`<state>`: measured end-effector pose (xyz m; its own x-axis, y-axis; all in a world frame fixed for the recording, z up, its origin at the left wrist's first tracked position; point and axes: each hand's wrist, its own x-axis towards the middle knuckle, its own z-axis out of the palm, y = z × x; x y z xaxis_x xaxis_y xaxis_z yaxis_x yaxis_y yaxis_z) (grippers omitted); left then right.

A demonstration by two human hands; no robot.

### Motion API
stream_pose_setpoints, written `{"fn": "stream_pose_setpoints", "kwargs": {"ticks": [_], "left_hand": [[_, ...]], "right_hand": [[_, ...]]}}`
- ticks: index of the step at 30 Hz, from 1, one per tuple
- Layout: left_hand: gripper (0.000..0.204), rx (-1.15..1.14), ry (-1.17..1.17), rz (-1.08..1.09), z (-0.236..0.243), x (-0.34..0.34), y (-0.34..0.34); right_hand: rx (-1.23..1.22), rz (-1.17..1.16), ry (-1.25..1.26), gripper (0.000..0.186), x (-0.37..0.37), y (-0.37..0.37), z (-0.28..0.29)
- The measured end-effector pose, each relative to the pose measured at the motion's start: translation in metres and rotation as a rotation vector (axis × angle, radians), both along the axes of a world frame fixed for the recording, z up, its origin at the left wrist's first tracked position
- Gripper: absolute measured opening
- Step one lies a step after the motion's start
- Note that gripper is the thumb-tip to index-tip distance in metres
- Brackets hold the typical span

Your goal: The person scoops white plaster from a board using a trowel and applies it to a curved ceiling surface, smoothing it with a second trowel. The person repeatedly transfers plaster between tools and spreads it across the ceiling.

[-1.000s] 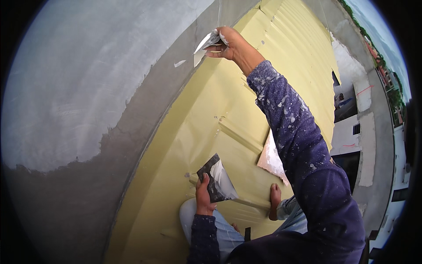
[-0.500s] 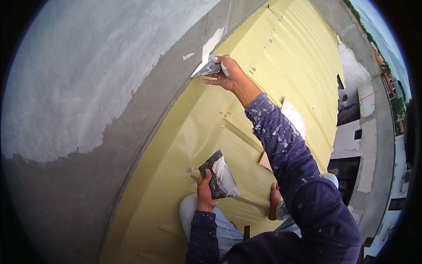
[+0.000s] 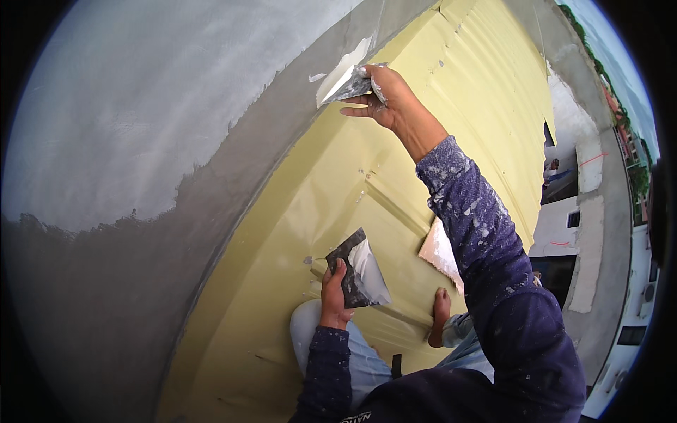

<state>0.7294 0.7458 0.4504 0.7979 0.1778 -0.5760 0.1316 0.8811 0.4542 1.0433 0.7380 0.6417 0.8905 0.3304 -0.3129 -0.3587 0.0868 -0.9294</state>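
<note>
My right hand [image 3: 386, 97], smeared with white, grips a flat metal putty knife [image 3: 352, 87] and presses its edge against the grey wall [image 3: 233, 158], just above the yellow roof. A fresh streak of white putty [image 3: 350, 62] lies on the wall at the blade. Lower down, over my knee, my left hand [image 3: 333, 296] holds a dark square plate [image 3: 347, 262] by its edge, thumb on top. A mound of white putty [image 3: 365, 268] covers the plate's right part.
Yellow ribbed metal roofing [image 3: 303, 204] slopes beneath me, and my bare foot [image 3: 441, 310] rests on it. A white-smeared board [image 3: 443, 255] lies beside my right arm. Past the roof's right edge are a lower concrete wall [image 3: 589, 247] and a person [image 3: 552, 166] below.
My right hand and putty knife have moved up along the wall, and the putty patch at the blade looks wider. More of the smeared board shows beside my arm.
</note>
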Motion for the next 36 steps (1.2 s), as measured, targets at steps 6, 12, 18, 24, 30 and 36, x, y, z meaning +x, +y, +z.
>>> {"fn": "stream_pose_setpoints", "kwargs": {"ticks": [6,12,18,24,30,36], "left_hand": [[0.031,-0.032,-0.019,-0.029,0.006,-0.001,0.002],[0.03,-0.03,-0.052,0.001,0.009,-0.001,0.003],[0.035,-0.03,-0.052,-0.041,0.006,-0.002,0.005],[0.035,-0.051,-0.054,-0.056,0.011,-0.001,0.006],[0.036,-0.096,-0.058,-0.046,0.01,0.0,0.005],[0.037,-0.091,-0.06,-0.022,0.009,0.0,0.005]], "right_hand": [[0.095,0.042,0.179,0.028,-0.026,0.009,-0.042],[0.065,0.025,0.184,0.028,-0.031,0.029,-0.044],[-0.054,0.021,0.081,0.021,-0.023,0.05,-0.001],[-0.058,0.047,0.05,0.027,-0.044,0.025,0.01],[-0.025,0.097,0.236,0.027,-0.087,0.039,-0.039],[-0.025,0.063,0.248,0.029,-0.091,0.056,-0.039]]}}
